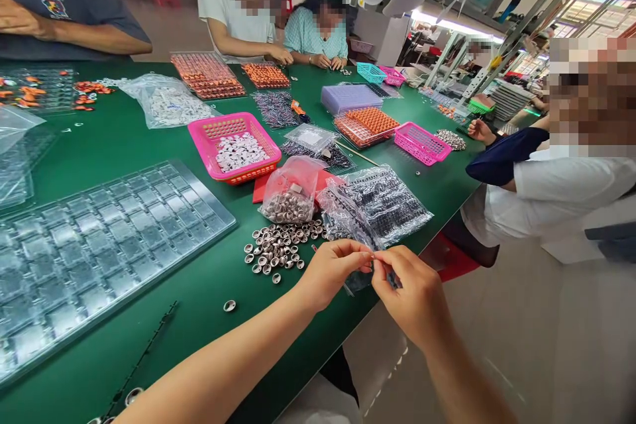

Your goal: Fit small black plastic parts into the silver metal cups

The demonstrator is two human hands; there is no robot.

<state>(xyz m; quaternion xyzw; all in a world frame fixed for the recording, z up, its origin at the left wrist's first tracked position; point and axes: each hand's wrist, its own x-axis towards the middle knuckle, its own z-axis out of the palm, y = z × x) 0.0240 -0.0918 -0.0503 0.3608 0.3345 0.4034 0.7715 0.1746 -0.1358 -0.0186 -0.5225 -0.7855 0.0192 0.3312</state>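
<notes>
On the green worktop (199, 298), a black strip (149, 345) is lying nearest, while ahead the left hand (330, 271) and the right hand (415, 288) are meeting at the near end of a clear bag of black parts (390, 202); their fingers are bending tip to tip, and I cannot tell whether they are grasping some small piece. Just beyond the left wrist, a heap of metal cups (268, 255) is spreading before a filled plastic bag (291, 189), and farther away a pink basket (199, 140) is holding white pieces (241, 151).
</notes>
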